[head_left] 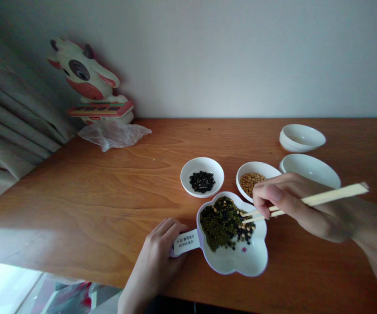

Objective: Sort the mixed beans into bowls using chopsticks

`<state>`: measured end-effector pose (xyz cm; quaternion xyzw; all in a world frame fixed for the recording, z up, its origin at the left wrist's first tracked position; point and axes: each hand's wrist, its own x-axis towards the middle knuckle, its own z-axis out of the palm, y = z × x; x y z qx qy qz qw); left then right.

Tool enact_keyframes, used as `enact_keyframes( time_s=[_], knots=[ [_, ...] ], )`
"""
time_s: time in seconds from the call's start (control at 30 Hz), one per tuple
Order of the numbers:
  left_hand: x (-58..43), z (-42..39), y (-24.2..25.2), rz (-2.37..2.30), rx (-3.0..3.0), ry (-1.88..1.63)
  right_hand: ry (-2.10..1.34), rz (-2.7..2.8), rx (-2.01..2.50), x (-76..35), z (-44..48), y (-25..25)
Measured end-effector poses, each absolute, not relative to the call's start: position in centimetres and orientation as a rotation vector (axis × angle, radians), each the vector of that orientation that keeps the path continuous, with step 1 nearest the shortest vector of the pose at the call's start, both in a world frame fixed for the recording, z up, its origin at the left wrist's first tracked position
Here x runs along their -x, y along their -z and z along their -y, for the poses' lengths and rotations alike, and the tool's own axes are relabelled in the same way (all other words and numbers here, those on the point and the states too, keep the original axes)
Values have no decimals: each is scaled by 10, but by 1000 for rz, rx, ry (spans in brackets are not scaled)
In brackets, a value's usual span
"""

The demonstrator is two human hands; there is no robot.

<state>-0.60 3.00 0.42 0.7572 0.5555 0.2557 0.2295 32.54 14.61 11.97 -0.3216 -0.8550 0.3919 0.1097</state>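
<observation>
My left hand (162, 248) is closed around the labelled handle of a scalloped white bowl (252, 261) with a lilac rim. Mixed beans (222, 222), mostly green with black and yellowish ones among them, lie toward its far left side. In my right hand (296, 205) is a pair of wooden chopsticks (335, 195), their tips down among the beans at the bowl's right. Just beyond stands a small white bowl of black beans (202, 181). Another, holding yellow soybeans (251, 182), is partly hidden behind my right hand.
Two more white bowls stand at the right, one farther back (302, 138) and one nearer (312, 169), behind my right hand. A cow toy with a keyboard (90, 83) and a crumpled plastic bag (114, 134) are at the back left. A curtain (15, 122) hangs beside the wooden table (110, 192).
</observation>
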Motion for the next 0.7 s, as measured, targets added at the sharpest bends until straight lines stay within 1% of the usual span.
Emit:
enact_keyframes(
  time_s=[0.43, 0.6, 0.7],
  knots=[
    [6, -29, -4, -1527, -2051, -698, -1196, 2452, 949, -324, -148, -117],
    [7, -29, -2, -1512, -2038, -709, -1113, 2498, 964, -327, -146, -119],
    [7, -29, -3, -1509, -2030, -699, -1121, 2491, 933, -324, -146, -118]
  ],
)
